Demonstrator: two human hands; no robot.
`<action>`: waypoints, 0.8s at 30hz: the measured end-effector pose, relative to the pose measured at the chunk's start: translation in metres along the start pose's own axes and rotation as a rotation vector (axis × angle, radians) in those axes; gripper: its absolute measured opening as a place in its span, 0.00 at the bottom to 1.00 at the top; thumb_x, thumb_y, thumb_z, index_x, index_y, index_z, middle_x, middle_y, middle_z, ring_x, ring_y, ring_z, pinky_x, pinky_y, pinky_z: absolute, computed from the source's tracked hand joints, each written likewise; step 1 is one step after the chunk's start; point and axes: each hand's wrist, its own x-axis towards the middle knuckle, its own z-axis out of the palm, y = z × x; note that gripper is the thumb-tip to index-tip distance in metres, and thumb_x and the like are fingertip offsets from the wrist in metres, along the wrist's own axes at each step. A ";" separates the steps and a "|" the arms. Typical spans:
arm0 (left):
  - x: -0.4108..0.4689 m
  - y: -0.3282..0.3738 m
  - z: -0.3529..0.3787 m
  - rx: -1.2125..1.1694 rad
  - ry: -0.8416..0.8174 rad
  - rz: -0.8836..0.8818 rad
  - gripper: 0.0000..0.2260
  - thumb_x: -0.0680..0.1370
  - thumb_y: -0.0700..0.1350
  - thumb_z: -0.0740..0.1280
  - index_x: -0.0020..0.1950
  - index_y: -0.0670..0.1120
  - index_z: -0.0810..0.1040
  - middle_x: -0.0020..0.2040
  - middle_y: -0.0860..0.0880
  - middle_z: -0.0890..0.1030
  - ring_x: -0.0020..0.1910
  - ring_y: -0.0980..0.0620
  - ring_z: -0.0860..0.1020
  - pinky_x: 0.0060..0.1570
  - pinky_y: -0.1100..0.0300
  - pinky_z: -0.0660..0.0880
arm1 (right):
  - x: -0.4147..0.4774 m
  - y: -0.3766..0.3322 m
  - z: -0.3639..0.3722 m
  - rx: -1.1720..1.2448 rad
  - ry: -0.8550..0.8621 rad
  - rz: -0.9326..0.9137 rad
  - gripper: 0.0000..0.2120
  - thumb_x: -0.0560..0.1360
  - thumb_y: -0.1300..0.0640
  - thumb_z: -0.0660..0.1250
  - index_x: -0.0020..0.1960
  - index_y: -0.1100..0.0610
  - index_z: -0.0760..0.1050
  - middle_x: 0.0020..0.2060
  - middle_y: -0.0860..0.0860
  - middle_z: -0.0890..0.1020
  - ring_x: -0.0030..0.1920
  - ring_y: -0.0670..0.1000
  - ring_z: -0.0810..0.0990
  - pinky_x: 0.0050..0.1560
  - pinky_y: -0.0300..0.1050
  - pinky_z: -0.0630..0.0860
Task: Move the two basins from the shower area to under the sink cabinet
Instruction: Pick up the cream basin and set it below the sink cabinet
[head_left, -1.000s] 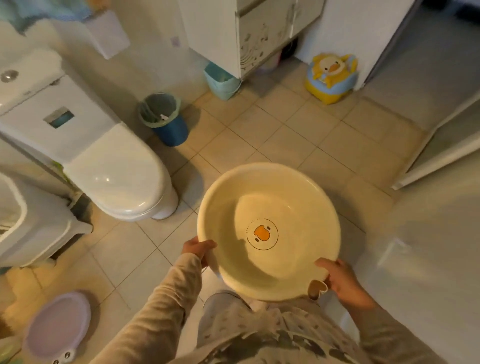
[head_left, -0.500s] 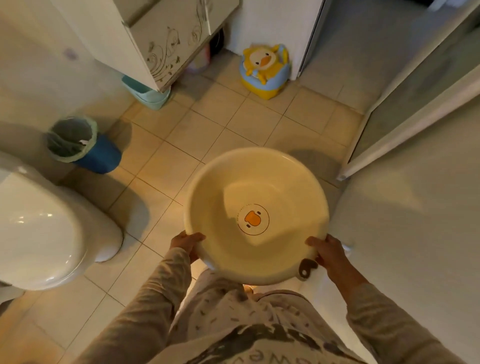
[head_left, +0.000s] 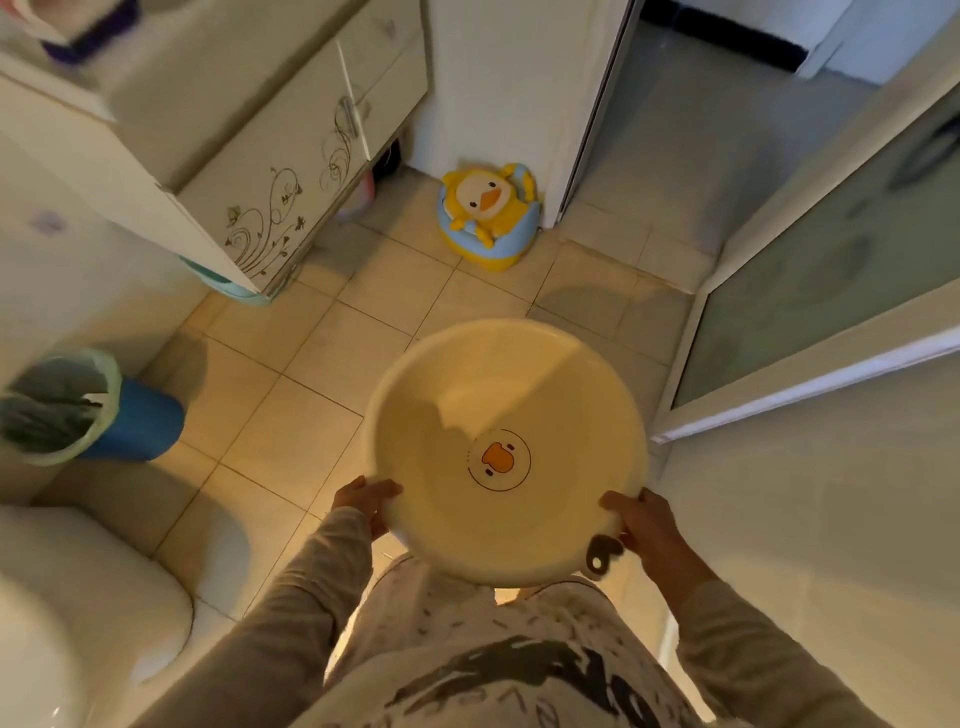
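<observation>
I carry a pale yellow round basin (head_left: 457, 395) with a small duck print on its bottom, held level at waist height over the tiled floor. My left hand (head_left: 366, 501) grips its near-left rim and my right hand (head_left: 641, 525) grips its near-right rim beside a dark hanging tab. The sink cabinet (head_left: 270, 171), white with brown floral scrolls, stands ahead at the upper left. A teal basin (head_left: 228, 283) peeks out from under its near corner. The second basin from the shower area is out of view.
A blue waste bin (head_left: 98, 415) with a green liner stands at the left. The white toilet (head_left: 78, 613) fills the lower left. A yellow duck potty (head_left: 488, 215) sits by the far wall. A glass shower door (head_left: 810, 291) and its white frame run along the right.
My view has swung to the right and forward. The toilet and bin have slid left, and the cabinet and duck potty have drawn closer. Both hands keep the same hold on the basin.
</observation>
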 end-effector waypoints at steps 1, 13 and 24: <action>0.002 0.018 0.007 0.007 0.001 0.010 0.24 0.70 0.29 0.68 0.65 0.34 0.72 0.48 0.39 0.77 0.36 0.44 0.75 0.34 0.51 0.80 | 0.006 -0.014 0.005 0.010 0.003 -0.004 0.23 0.71 0.66 0.68 0.65 0.65 0.70 0.59 0.63 0.77 0.52 0.62 0.75 0.46 0.52 0.74; 0.038 0.144 0.105 -0.078 0.032 0.045 0.24 0.70 0.29 0.68 0.65 0.38 0.73 0.43 0.43 0.77 0.34 0.46 0.74 0.33 0.52 0.80 | 0.102 -0.164 0.029 0.023 -0.073 -0.031 0.23 0.70 0.67 0.68 0.65 0.64 0.71 0.54 0.59 0.77 0.50 0.60 0.76 0.36 0.46 0.75; 0.046 0.157 0.210 -0.441 0.186 -0.060 0.21 0.72 0.31 0.66 0.65 0.34 0.71 0.43 0.41 0.76 0.40 0.42 0.75 0.37 0.51 0.79 | 0.213 -0.344 0.041 -0.443 -0.290 -0.164 0.13 0.70 0.66 0.68 0.54 0.60 0.74 0.43 0.57 0.78 0.42 0.57 0.76 0.34 0.44 0.73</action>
